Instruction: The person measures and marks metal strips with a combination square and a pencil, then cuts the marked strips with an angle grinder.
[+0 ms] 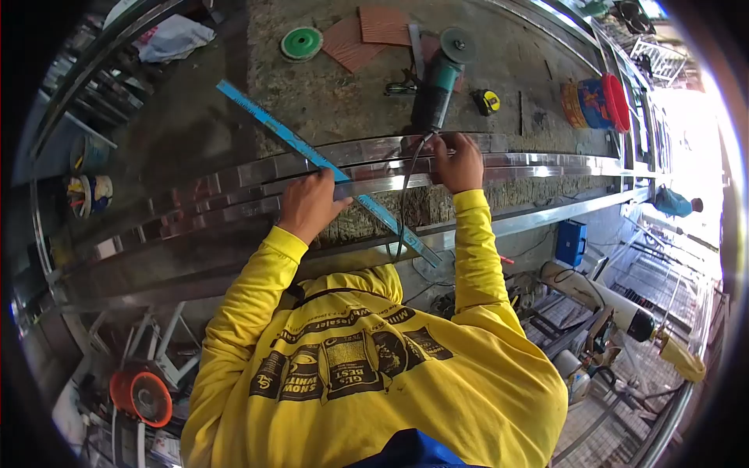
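Note:
Several long shiny metal tubes [398, 184] lie side by side across the workbench. My left hand [312, 207] is closed over the front tube, fingers on its far side and thumb toward the right. A blue ruler [285, 136] slants beside those fingers and passes under the front tube. Further right, my right hand [460, 162] curls over the tubes, thumb and fingers bent down on them. Just beyond it lies an angle grinder [437, 90], disc pointing away. Its dark cord [406, 191] loops over the tubes beside my right hand.
On the bench lie a green disc [301, 44], reddish-brown sheets [355, 47] and a tape measure [486, 102]. A red-rimmed bucket [597, 104] stands at the right. Below are a blue box [571, 242] and an orange round object [142, 396]. Another person [675, 203] is at far right.

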{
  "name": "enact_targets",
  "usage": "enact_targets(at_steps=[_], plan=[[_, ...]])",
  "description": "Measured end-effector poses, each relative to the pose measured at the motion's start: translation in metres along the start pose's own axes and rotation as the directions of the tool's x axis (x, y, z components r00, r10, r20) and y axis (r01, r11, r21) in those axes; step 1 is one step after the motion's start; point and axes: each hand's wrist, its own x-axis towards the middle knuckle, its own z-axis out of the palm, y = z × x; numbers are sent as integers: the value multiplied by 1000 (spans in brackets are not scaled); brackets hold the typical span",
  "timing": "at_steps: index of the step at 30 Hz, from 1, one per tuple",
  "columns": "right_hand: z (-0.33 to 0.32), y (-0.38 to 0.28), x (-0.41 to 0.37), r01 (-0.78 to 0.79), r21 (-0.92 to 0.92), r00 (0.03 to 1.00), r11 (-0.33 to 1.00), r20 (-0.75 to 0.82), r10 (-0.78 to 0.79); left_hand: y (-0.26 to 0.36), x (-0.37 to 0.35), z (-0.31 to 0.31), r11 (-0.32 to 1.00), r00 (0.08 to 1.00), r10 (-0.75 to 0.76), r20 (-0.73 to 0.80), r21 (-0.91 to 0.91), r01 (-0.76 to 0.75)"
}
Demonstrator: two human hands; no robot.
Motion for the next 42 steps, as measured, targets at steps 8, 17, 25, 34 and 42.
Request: enact_targets(at_steps=[8, 17, 25, 34, 42], plan=[[-12, -67, -118, -67, 149, 963, 987, 268, 25, -9, -8, 8, 996, 994, 84, -75, 12, -84], [-11, -77, -169, -209, 269, 847, 940, 530, 37, -20, -8, -5, 989, 990, 138, 17, 51, -138], [25, -100, -210, -294, 164, 926, 942, 295, 237, -72, -31, -25, 994, 997, 78, 21, 81, -79], [17, -91, -219, -384, 94, 912, 919, 197, 361, -192, -100, -61, 999, 998, 33, -56, -36, -36], [20, -96, -218, -330, 56, 926, 942, 212, 312, -291, -167, -98, 981, 980, -196, 32, 7, 196]])
